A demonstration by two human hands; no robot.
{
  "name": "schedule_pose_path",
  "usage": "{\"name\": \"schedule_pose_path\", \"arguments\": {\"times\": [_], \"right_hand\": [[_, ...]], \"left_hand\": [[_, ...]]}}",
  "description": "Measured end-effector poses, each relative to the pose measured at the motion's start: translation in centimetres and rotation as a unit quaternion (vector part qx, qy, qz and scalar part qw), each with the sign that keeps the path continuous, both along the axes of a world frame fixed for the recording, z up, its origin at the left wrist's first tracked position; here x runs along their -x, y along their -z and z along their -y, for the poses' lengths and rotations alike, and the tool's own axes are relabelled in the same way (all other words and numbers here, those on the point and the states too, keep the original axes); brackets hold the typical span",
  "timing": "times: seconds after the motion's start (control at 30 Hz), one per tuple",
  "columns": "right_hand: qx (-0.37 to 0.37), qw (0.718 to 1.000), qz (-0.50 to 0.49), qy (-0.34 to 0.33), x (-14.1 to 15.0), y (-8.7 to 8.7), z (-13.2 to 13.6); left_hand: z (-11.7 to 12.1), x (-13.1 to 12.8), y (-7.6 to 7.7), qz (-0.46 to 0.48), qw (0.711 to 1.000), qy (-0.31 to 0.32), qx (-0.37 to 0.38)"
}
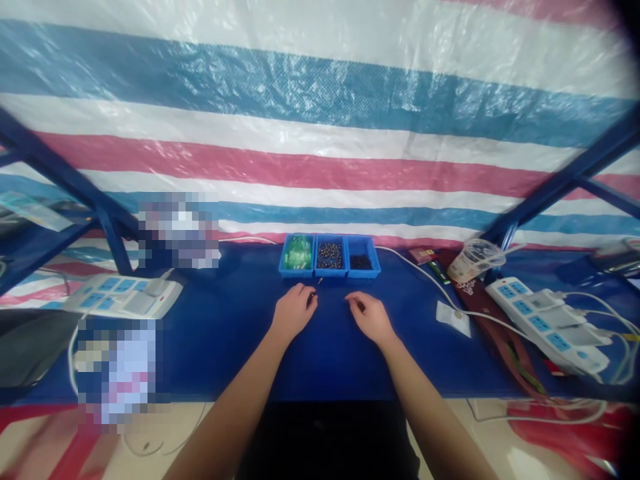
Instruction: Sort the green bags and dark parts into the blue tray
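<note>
Hands, both bare, lie forward over a blue desk point(210, 347), a little apart, thumb sides inward. Beyond them three blue trays touch in a row: the left tray point(296, 274) holds green pieces point(299, 257), the middle tray point(330, 273) small metallic pieces point(329, 255), the right tray point(363, 274) black bits point(360, 261). Keeping each kind apart, within reach of either side, probably makes picking easy. The left hand point(293, 312) is curled, a dark spot at its fingertips; whether that is a pinched part or shadow is unclear. The right hand point(373, 319) is loosely bent, thumb near the fingers; whether it grips anything cannot be told. One loose piece point(320, 281) lies just in front of the middle tray, nearest the left hand. Power strips sit towards the sides, left point(170, 297) and right point(543, 323), perhaps to keep plugs away from the hands. A plastic cup point(475, 260) stands by the right one. Pixelated blocks mask two spots at left, the frame's right edge is dark, and blur hides the bits' shapes and the green pieces' nature.
</note>
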State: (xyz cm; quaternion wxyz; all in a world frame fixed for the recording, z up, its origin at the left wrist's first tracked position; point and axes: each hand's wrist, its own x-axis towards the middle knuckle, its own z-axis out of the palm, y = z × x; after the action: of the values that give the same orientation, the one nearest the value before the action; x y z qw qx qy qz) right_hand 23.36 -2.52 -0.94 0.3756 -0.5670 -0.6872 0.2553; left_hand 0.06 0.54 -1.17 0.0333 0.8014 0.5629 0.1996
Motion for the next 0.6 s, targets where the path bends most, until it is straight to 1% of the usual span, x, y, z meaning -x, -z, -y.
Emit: {"name": "schedule_pose_path", "arguments": {"times": [0.2, 0.33, 0.6], "right_hand": [[0.005, 1.0, -0.011, 0.005, -0.09, -0.17, -0.03], [0.013, 1.0, -0.016, 0.013, -0.14, -0.13, 0.06], [0.023, 0.999, -0.01, 0.037, -0.25, 0.51, 0.03]], "left_hand": [[-0.05, 0.08, 0.26, 0.006, 1.0, 0.009, -0.013], [-0.01, 0.19, 0.29, 0.017, 1.0, 0.011, -0.008], [0.25, 0.39, 0.04, 0.064, 0.997, 0.032, 0.006]]}}
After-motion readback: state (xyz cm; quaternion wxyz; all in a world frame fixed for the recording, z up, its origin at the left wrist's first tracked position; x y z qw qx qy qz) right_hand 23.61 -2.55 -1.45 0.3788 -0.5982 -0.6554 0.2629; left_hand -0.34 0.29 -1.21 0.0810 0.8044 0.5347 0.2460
